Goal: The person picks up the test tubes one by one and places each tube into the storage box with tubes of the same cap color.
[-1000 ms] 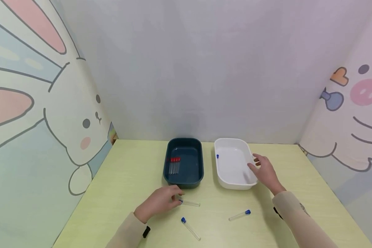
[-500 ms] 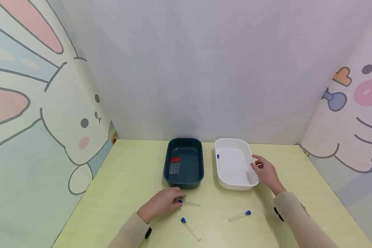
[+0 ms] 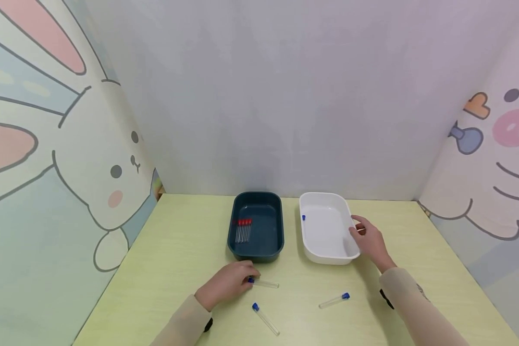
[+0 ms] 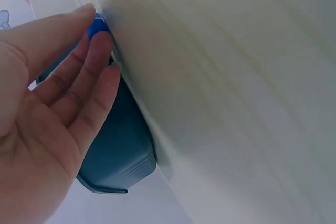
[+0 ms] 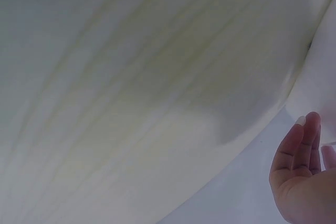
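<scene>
My left hand (image 3: 229,283) pinches the blue cap of a clear test tube (image 3: 265,284) that lies on the table before the dark teal tray. In the left wrist view the thumb and fingertips close on that blue cap (image 4: 98,27). My right hand (image 3: 372,241) holds the right rim of the white tray (image 3: 330,260), thumb at the inner side. Inside the white tray, a small blue cap (image 3: 303,218) shows by the left wall. Two more blue-capped tubes lie on the table: one tube (image 3: 268,322) near the left hand, another tube (image 3: 334,302) below the white tray.
The dark teal tray (image 3: 271,240) stands left of the white one and holds several red-capped tubes (image 3: 243,230) in a row. Behind the pale yellow table (image 3: 177,240) hangs a plain curtain (image 3: 259,96). Cartoon-printed cloths border both sides.
My left hand has moved slightly right and its fingers have closed on the tube's blue cap. My right hand has shifted slightly and settled on the white tray's rim.
</scene>
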Demonstrator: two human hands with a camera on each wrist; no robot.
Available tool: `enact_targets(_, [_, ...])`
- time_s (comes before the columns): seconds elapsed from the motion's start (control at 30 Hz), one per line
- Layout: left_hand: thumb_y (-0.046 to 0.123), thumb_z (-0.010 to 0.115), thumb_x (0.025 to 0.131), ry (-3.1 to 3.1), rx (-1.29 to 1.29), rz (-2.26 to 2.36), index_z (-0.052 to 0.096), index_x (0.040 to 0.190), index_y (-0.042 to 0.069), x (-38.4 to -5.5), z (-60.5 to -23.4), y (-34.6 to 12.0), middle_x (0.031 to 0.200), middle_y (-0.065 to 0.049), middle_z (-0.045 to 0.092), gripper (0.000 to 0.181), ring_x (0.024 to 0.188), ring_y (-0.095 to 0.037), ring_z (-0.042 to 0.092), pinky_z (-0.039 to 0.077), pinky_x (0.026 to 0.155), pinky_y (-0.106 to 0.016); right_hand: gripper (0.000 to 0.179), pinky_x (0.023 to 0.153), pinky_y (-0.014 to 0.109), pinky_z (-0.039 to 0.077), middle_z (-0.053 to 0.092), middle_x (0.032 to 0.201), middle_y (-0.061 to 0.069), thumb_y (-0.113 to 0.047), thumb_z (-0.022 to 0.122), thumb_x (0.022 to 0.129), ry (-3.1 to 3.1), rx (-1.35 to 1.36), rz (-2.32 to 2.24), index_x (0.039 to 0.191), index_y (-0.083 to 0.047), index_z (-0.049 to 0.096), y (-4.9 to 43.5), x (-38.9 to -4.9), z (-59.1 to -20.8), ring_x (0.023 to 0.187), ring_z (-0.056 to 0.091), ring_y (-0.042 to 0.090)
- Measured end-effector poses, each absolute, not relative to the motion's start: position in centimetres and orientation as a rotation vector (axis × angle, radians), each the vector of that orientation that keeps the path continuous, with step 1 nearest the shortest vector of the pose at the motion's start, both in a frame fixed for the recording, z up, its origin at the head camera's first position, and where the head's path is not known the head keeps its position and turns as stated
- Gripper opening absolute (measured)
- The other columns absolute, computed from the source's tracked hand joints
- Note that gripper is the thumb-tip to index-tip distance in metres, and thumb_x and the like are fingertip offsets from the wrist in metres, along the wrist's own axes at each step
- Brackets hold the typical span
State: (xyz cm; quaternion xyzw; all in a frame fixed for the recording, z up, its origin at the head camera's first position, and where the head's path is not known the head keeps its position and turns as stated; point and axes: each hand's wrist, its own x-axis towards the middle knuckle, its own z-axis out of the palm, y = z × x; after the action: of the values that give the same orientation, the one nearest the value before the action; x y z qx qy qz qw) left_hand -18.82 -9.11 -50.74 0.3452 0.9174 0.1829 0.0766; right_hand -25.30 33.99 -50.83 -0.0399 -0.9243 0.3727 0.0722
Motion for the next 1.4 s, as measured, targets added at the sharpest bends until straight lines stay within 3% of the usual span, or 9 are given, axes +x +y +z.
enact_targets(0.27, [0.008, 0.076, 0.092, 2.796, 1.107, 0.513, 0.081, 0.106, 0.019, -18.8, -50.6, -8.7, 0.1, 0.008, 0.067, 0.019, 0.089, -0.001, 0.062, 0.057, 0.082, -0.021, 0.05, 0.075, 0.026, 0.05, 0.064, 0.115, 0.027, -0.018, 0.055, 0.104, -2.792, -0.134, 1.132, 0.15, 0.0, 0.047, 34.1, -25.3, -51.1, 0.103, 0.065, 0.035])
enact_targets(0.7, [0.005, 0.073, 0.094, 2.8, 1.122, 0.524, 0.08, 0.108, 0.014, -18.1, -50.3, -8.2, 0.107, 0.004, 0.067, 0.018, 0.094, -0.005, 0.065, 0.058, 0.085, -0.02, 0.049, 0.075, 0.027, 0.051, 0.066, 0.114, 0.026, -0.017, 0.055, 0.104, -2.79, -0.111, 1.123, 0.149, -0.001, 0.048, 34.0, -25.3, -51.2, 0.101, 0.066, 0.035])
enact_targets(0.97, [0.025, 0.075, 0.095, 2.881, 1.013, 0.407, 0.076, 0.117, 0.01, -17.2, -49.5, -7.5, 0.105, 0.002, 0.065, 0.027, 0.086, -0.006, 0.062, 0.058, 0.079, -0.023, 0.049, 0.075, 0.026, 0.05, 0.065, 0.115, 0.027, -0.018, 0.056, 0.104, -2.789, -0.118, 1.122, 0.15, -0.001, 0.048, 34.0, -25.3, -50.9, 0.101, 0.065, 0.035])
enact_targets(1.13, [0.048, 0.077, 0.09, 2.928, 0.796, 0.346, 0.075, 0.114, 0.007, -16.7, -49.0, -7.0, 0.097, 0.0, 0.062, 0.048, 0.075, -0.008, 0.049, 0.053, 0.069, -0.024, 0.049, 0.076, 0.027, 0.051, 0.065, 0.114, 0.026, -0.017, 0.056, 0.104, -2.782, -0.112, 1.114, 0.149, 0.0, 0.048, 34.1, -25.2, -50.8, 0.101, 0.065, 0.034])
enact_targets(1.4, [0.067, 0.076, 0.081, 2.969, 0.653, 0.378, 0.071, 0.116, 0.0, -16.0, -49.8, -6.5, 0.097, -0.003, 0.062, 0.076, 0.077, -0.012, 0.05, 0.056, 0.071, -0.031, 0.049, 0.075, 0.027, 0.051, 0.066, 0.113, 0.027, -0.017, 0.056, 0.104, -2.774, -0.111, 1.118, 0.148, 0.0, 0.049, 34.0, -25.2, -50.7, 0.101, 0.066, 0.035])
